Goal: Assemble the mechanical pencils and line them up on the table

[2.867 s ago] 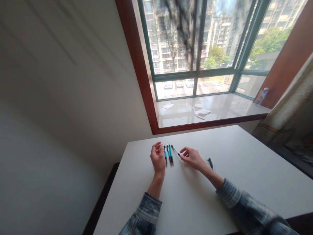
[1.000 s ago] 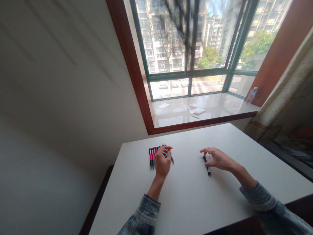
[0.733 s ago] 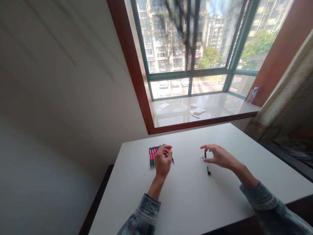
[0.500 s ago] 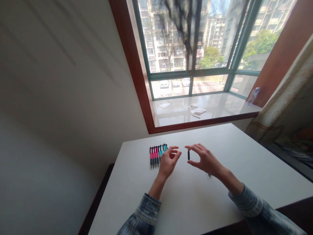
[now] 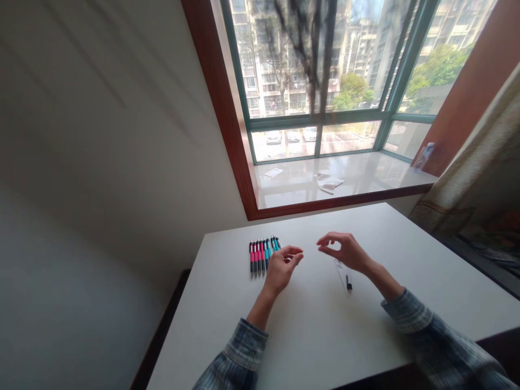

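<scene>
My left hand (image 5: 281, 266) is beside the right end of a row of several pens (image 5: 260, 257), pink-and-black ones on the left and teal ones on the right. Its thumb and forefinger are drawn together, and what they hold, if anything, cannot be made out. Across a small gap, my right hand (image 5: 348, 251) hovers over the white table (image 5: 317, 325) with its fingertips pinched; anything between them is too small to tell. Below its wrist lie a small black part (image 5: 349, 285) and a thin, pale, clear-looking strip (image 5: 340, 275).
Behind the table's far edge is a windowsill (image 5: 284, 189) with a crumpled white paper (image 5: 329, 183), a flat white piece (image 5: 273, 172) and a clear bottle (image 5: 423, 157). A wall stands at the left and a curtain (image 5: 467, 146) hangs at the right.
My right hand has moved up and right, its fingers closing; the black piece between them no longer shows. The parts below it are uncovered. My left thumb and forefinger have come closer together.
</scene>
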